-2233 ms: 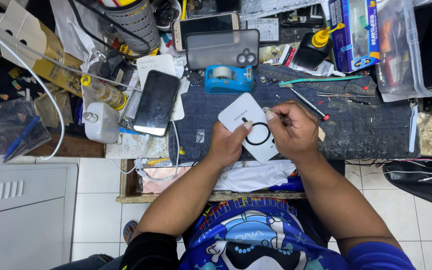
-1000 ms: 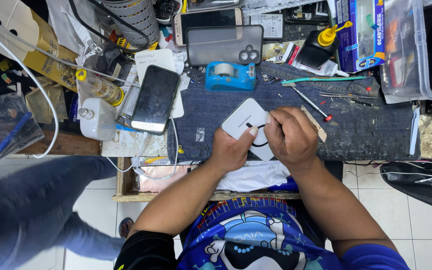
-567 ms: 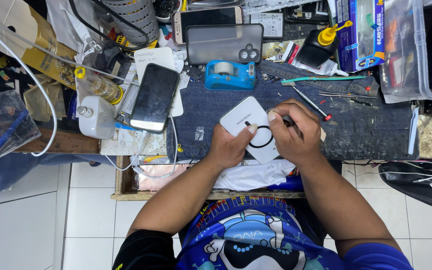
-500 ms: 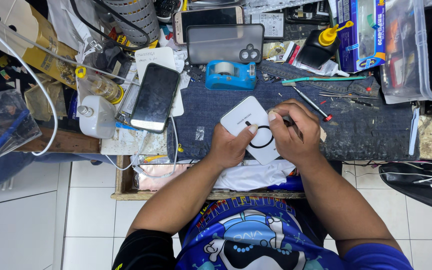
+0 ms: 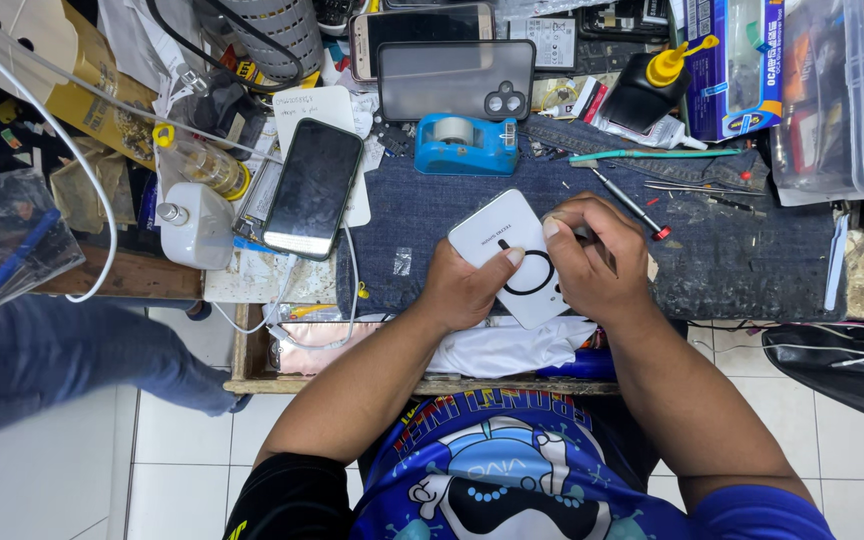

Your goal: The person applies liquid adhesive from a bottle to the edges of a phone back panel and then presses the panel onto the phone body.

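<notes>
A white rectangular device with a black ring on its face [image 5: 505, 238] lies on the dark denim mat [image 5: 722, 255] at the bench's front edge. My left hand [image 5: 464, 287] grips its near left side, thumb resting on the face. My right hand [image 5: 592, 258] is curled over its right side with the fingers closed on a small thin tool that is mostly hidden under them. Both forearms reach in from the bottom of the view.
A blue tape dispenser [image 5: 467, 143], a black phone [image 5: 312, 189], a clear-cased phone [image 5: 457, 78], a screwdriver [image 5: 630, 203], tweezers [image 5: 697, 188] and a white bottle [image 5: 192, 225] crowd the bench. White cloth [image 5: 507, 345] lies in the open drawer. Another person's jeans leg [image 5: 62, 355] stands at left.
My right hand has shifted slightly over the white device's right edge. The other person's leg has moved in the left part of the view.
</notes>
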